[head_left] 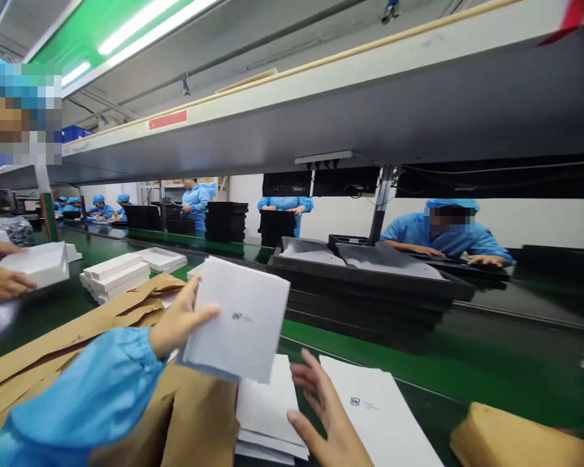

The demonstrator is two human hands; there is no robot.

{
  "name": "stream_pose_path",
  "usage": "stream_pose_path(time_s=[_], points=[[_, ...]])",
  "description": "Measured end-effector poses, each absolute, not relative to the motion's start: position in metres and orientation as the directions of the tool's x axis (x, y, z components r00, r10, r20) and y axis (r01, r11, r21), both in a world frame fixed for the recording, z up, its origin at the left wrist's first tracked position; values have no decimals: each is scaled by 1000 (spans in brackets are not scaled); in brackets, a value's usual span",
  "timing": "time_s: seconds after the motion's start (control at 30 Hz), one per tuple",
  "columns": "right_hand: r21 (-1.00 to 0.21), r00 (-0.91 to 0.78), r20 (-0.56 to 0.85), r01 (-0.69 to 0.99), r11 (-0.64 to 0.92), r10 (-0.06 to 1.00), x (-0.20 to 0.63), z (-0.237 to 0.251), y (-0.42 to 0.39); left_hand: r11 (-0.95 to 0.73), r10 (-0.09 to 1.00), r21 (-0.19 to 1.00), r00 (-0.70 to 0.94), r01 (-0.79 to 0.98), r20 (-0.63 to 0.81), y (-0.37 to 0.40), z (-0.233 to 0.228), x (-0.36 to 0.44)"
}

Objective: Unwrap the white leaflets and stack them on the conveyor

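Observation:
My left hand, in a blue sleeve, grips a white square booklet with a small dark logo by its left edge and holds it tilted above the bench. Below it, my right hand hovers with fingers spread, empty, over a pile of white booklets. A flat white sheet with a logo lies just right of that hand. Brown paper wrapping is spread under my left arm.
A stack of black trays sits on the green conveyor behind the booklets. White boxes lie at left, where another person's hands hold a white box. A brown parcel lies at right. Workers in blue stand opposite.

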State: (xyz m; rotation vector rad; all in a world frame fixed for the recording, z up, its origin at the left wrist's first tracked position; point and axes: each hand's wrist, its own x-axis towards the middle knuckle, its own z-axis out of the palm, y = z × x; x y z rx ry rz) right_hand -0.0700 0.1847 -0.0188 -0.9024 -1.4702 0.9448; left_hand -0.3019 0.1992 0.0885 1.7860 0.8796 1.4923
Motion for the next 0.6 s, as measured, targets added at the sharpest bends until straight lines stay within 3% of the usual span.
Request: stream_pose_path(time_s=[0.13,0.27,0.47,0.6], points=[[-968,-156,188,-194,157,970,-62,10,182,-525,794,842,284,-126,537,190,42,-248],[-983,-19,80,-164,76,997,-49,-15,172,-476,780,859,362,-186,511,183,0,-219],[-958,138,271,-61,281,953,-45,-53,161,-478,845,877,245,-55,476,159,-26,-217],[-908,-63,417,7,418,907,-43,-61,150,-423,890,906,175,-22,420,138,-45,-215]])
